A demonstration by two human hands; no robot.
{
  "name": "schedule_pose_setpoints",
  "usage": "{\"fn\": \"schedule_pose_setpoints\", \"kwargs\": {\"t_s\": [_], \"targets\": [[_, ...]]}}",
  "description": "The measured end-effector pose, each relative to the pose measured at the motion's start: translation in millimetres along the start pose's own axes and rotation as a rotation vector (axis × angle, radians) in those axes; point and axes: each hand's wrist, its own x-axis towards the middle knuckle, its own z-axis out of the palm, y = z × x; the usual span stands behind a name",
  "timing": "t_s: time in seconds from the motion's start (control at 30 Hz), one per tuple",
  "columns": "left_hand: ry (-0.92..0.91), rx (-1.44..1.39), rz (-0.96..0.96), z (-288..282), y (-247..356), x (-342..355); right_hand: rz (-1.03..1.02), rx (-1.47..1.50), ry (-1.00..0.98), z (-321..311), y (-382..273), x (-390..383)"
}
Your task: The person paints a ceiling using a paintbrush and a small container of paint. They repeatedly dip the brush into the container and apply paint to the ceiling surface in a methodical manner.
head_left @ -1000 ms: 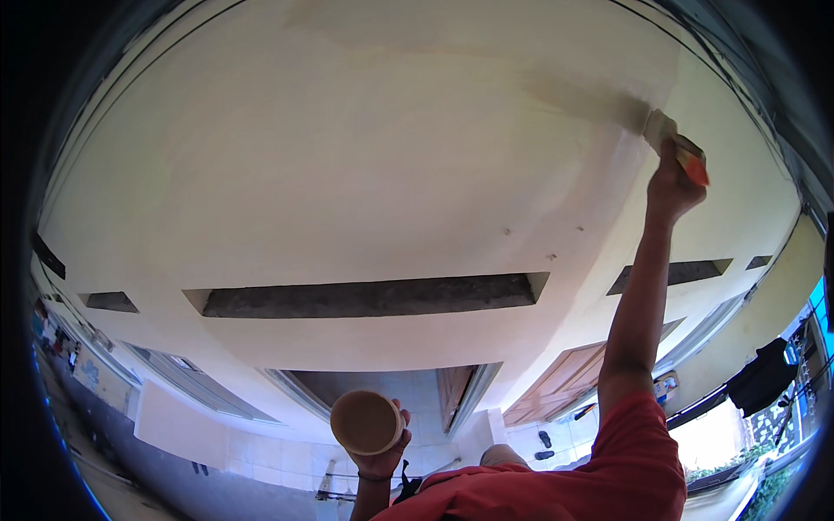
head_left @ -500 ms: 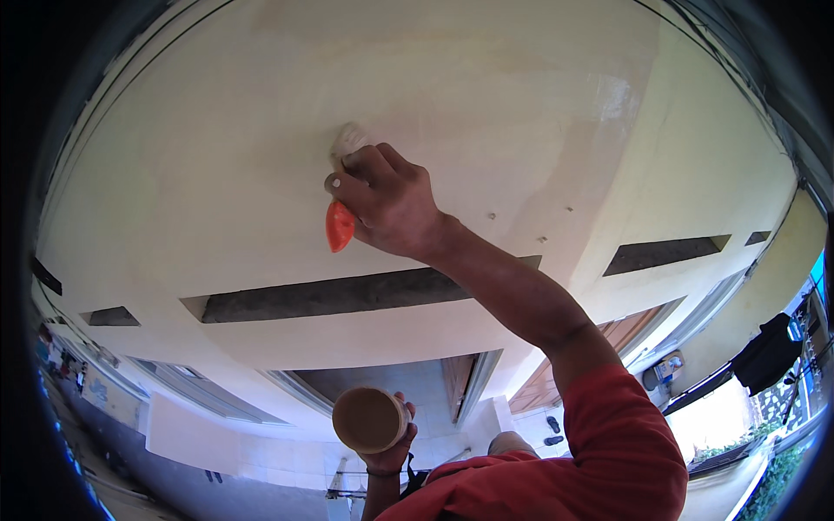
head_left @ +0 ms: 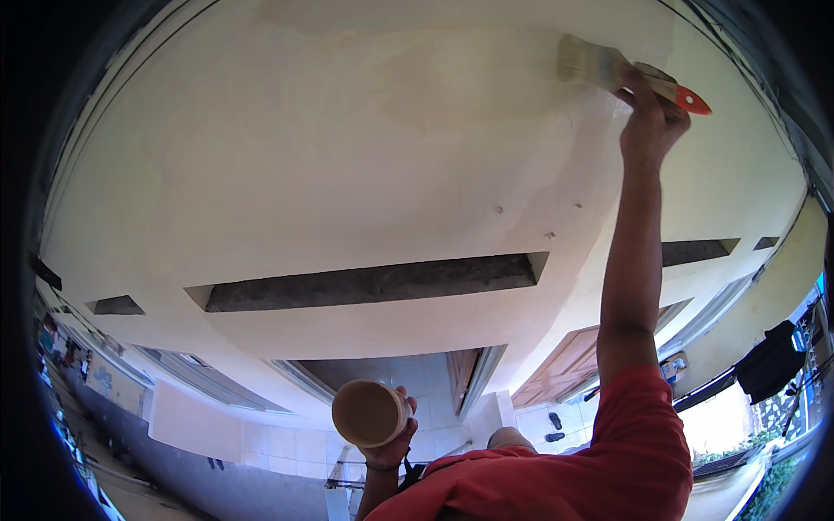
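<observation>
Two bare hands work at a broad, smooth, cream-coloured wall point(head_left: 330, 165). The right hand point(head_left: 653, 126), raised at the end of an outstretched arm, has its fingers closed firmly about a wide, flat paintbrush point(head_left: 599, 65) with pale bristles and a red-tipped handle. The brush lies high at the upper right, tilted, its bristle tips pointing left and apparently touching the wall. The left hand point(head_left: 391, 445) has its fingers curled around the right side of a round, open-topped, beige container point(head_left: 369, 414), held low and in front of the body; the position of the thumb cannot be told. Below the painted area runs a long, dark, rectangular recess point(head_left: 373, 282). Uneven, darker patches near the brush suggest a fresh coat, so the step in hand is judged to be spreading paint across the upper wall. Next, the work would seem to call for an even stroke overlapping the damp area, with a fresh dip in the container should the bristles run dry. Labels: no brand mark or lettering can be read on brush or container; any print on smaller background objects is too small to make out.
</observation>
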Motion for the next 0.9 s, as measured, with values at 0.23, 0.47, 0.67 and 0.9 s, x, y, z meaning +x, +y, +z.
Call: {"fn": "schedule_pose_setpoints", "kwargs": {"t_s": [0.23,0.47,0.67,0.9], "targets": [[0.022,-0.017,-0.005,0,-1,1,-0.602,-0.712,-0.021,35,8,-21],[0.043,0.012,0.065,1,6,-5,-0.8,-0.795,-0.14,200,-9,-120],[-0.007,0.043,0.105,-7,14,-10,-0.723,-0.564,-0.352,287,-26,-189],[-0.054,-0.033,0.103,-2,13,-16,-0.319,0.084,-0.43,288,-20,-168]]}}
